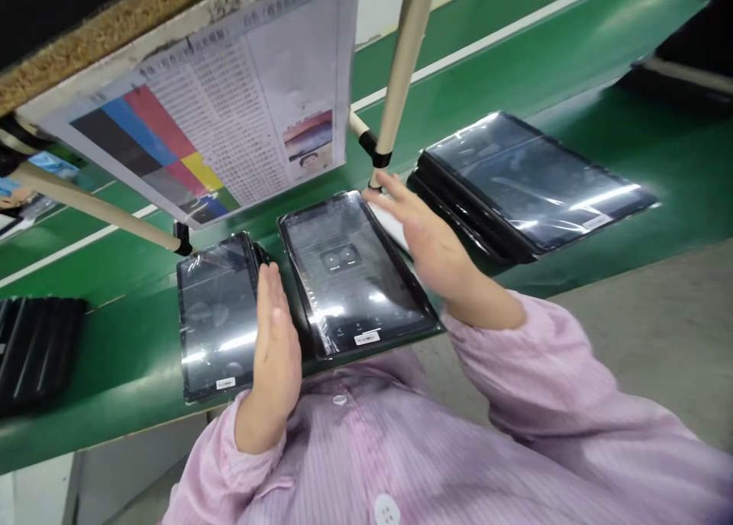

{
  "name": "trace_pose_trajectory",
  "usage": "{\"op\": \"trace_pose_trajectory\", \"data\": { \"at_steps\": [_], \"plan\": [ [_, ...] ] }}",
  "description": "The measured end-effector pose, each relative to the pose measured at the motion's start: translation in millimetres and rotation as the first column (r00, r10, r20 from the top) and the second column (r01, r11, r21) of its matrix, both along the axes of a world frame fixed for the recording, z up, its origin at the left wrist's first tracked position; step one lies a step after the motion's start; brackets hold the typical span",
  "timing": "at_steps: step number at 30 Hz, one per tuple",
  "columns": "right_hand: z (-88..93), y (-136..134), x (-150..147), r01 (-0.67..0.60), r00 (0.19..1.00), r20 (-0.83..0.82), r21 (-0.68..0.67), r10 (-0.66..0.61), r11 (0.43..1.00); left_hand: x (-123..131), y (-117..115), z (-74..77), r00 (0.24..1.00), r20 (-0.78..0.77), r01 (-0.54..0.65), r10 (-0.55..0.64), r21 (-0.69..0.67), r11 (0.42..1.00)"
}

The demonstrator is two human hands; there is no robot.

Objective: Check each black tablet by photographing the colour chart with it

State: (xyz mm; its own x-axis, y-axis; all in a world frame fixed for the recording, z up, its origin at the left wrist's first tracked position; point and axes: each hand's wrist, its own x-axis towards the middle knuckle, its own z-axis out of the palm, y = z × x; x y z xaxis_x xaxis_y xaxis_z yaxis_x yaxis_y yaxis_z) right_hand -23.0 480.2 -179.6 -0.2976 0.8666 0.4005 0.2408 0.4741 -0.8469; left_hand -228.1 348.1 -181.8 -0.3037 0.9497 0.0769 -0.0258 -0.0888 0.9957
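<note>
A black tablet point(352, 273) wrapped in clear film lies on the green bench point(114, 349) in front of me, its dim screen showing a camera icon. My right hand point(427, 235) hovers over its right edge with fingers stretched out and apart, holding nothing. My left hand point(275, 349) stands on edge, fingers straight together, between that tablet and a second film-wrapped tablet point(214, 319) on the left. It touches or nearly touches the left tablet's right edge.
A stack of wrapped tablets point(532, 178) sits at the right. A printed chart with colour bars point(211, 98) hangs overhead from a beige pipe frame point(404, 59). A black ribbed tray point(34, 349) lies at the far left.
</note>
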Motion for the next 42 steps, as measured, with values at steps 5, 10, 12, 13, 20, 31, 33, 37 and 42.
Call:
{"op": "trace_pose_trajectory", "data": {
  "at_steps": [5, 10, 12, 13, 20, 31, 33, 37, 42],
  "plan": [
    [8.3, -21, -4, -0.164, 0.886, 0.461, 0.195, 0.057, 0.967, -44, -32, 31.9, 0.909, -0.379, -0.118, 0.173, 0.163, 0.979],
    [6.4, -19, -9, -0.137, 0.858, 0.512, 0.293, -0.035, 0.946, -105, -42, 41.7, 0.435, -0.847, -0.175, 0.304, 0.252, 0.952],
    [15.0, -24, -7, -0.097, 0.875, 0.479, 0.316, -0.071, 0.944, -121, -40, 41.4, 0.228, -0.937, -0.213, 0.265, 0.218, 0.953],
    [20.1, -28, -6, -0.083, 0.883, 0.463, 0.313, -0.076, 0.946, -127, -39, 40.6, 0.151, -0.964, -0.233, 0.22, 0.182, 0.955],
    [30.0, -54, 0, 0.041, 0.886, 0.441, 0.234, -0.144, 0.971, -135, -25, 35.5, 0.057, -0.998, -0.215, 0.036, 0.023, 0.976],
    [11.9, -60, 13, 0.123, 0.9, 0.379, 0.253, -0.216, 0.96, -118, 133, 56.6, -0.132, -0.927, -0.099, -0.351, -0.34, 0.935],
    [10.2, -62, 16, 0.133, 0.897, 0.382, 0.243, -0.221, 0.961, -110, 143, 56.5, -0.179, -0.907, -0.18, -0.38, -0.35, 0.919],
    [11.3, -64, 24, 0.152, 0.887, 0.399, 0.225, -0.233, 0.962, -103, 149, 58.7, -0.222, -0.878, -0.177, -0.425, -0.392, 0.903],
    [8.6, -61, 30, 0.153, 0.88, 0.413, 0.219, -0.234, 0.964, -102, 147, 66.3, -0.205, -0.862, -0.073, -0.463, -0.459, 0.886]
  ]
}}
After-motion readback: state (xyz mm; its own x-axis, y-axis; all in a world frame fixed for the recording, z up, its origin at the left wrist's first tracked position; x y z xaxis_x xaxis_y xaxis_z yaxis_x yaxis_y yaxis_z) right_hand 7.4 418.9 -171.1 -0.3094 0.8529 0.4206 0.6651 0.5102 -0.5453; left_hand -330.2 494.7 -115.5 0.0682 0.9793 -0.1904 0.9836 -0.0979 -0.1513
